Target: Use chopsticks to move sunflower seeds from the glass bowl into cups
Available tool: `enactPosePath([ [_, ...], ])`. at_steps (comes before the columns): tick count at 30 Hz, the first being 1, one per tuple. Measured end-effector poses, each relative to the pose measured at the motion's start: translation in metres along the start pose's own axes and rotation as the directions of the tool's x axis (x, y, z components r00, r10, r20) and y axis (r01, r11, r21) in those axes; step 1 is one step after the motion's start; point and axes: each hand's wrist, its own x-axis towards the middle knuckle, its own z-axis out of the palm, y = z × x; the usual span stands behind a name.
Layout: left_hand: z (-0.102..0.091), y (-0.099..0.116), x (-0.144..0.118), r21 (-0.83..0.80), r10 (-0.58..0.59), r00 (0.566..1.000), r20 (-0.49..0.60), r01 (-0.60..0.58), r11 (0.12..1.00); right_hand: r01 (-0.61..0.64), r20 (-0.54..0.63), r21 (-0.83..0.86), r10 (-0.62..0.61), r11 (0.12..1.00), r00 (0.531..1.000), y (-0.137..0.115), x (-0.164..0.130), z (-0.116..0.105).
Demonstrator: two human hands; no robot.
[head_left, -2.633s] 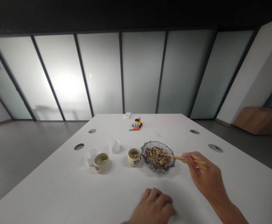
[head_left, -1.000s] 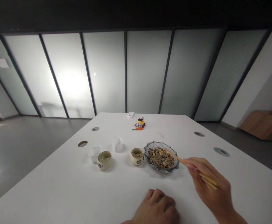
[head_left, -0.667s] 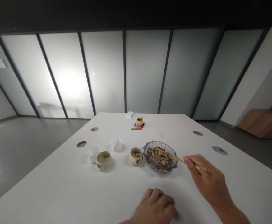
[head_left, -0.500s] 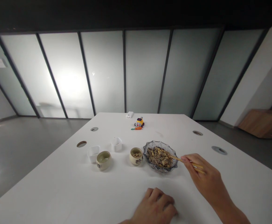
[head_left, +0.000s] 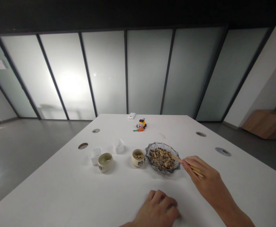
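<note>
The white surface fills the lower half of the frame, with wide free room at lower left and round holes near its side edges. Right of centre stands the glass dish, clear with a wavy rim, full of mixed dark and pale seeds. The right hand at lower right grips wooden chopsticks, their tips inside the dish. The left hand lies curled on the surface at the bottom centre, holding nothing. Just left of the dish, a cream cup holds pale nuts; a second cup and two white boxes stand farther left.
</note>
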Motion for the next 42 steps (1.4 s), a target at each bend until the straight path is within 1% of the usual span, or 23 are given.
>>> enactPosePath([
  [6,-0.001,-0.001,0.0,0.014,0.002,1.0,0.003,-0.002,1.0,0.053,-0.065,-0.025,-0.055,0.998,0.996,-0.002,0.001,-0.002],
  [10,0.001,-0.001,-0.001,0.031,0.005,0.999,-0.045,-0.004,1.0,0.114,-0.121,-0.049,-0.12,0.992,0.985,-0.009,0.004,-0.003],
  [12,0.003,-0.002,-0.001,0.045,0.013,0.998,-0.055,-0.011,0.999,0.099,-0.17,-0.027,-0.102,0.995,0.98,-0.017,0.005,-0.002],
  [15,0.006,-0.002,-0.001,0.083,0.025,0.998,-0.049,-0.021,0.996,0.062,-0.219,0.062,-0.047,0.996,0.975,-0.032,0.005,0.003],
  [18,0.009,-0.003,-0.002,0.103,0.029,0.997,-0.067,-0.022,0.994,0.066,-0.212,0.177,-0.027,0.982,0.977,-0.045,0.0,0.013],
  [21,0.013,-0.003,-0.003,0.107,0.028,0.997,-0.078,-0.019,0.994,0.095,-0.189,0.253,-0.047,0.963,0.981,-0.053,-0.007,0.025],
  [26,0.018,-0.005,-0.004,0.163,0.046,0.996,-0.077,-0.033,0.986,0.099,-0.097,0.345,-0.069,0.933,0.993,-0.057,-0.02,0.043],
  [29,0.019,-0.006,-0.005,0.183,0.054,0.994,-0.094,-0.036,0.982,0.095,-0.08,0.356,-0.071,0.93,0.994,-0.058,-0.021,0.046],
  [32,0.018,-0.005,-0.005,0.153,0.05,0.993,-0.104,-0.033,0.988,0.107,-0.129,0.325,-0.068,0.94,0.989,-0.057,-0.015,0.039],
  [34,0.017,-0.004,-0.004,0.134,0.044,0.994,-0.097,-0.031,0.99,0.083,-0.183,0.275,-0.032,0.958,0.983,-0.053,-0.01,0.029],
  [36,0.015,-0.003,-0.003,0.126,0.033,0.996,-0.079,-0.023,0.992,0.013,-0.237,0.204,0.036,0.979,0.971,-0.045,-0.004,0.016],
  [39,0.011,-0.002,-0.002,0.106,0.024,0.998,-0.05,-0.019,0.994,-0.087,-0.259,0.106,0.112,0.991,0.959,-0.03,0.003,-0.003],
  [42,0.007,-0.002,-0.001,0.078,0.023,0.999,-0.033,-0.02,0.997,-0.172,-0.291,0.018,0.17,0.985,0.942,-0.017,0.008,-0.017],
])
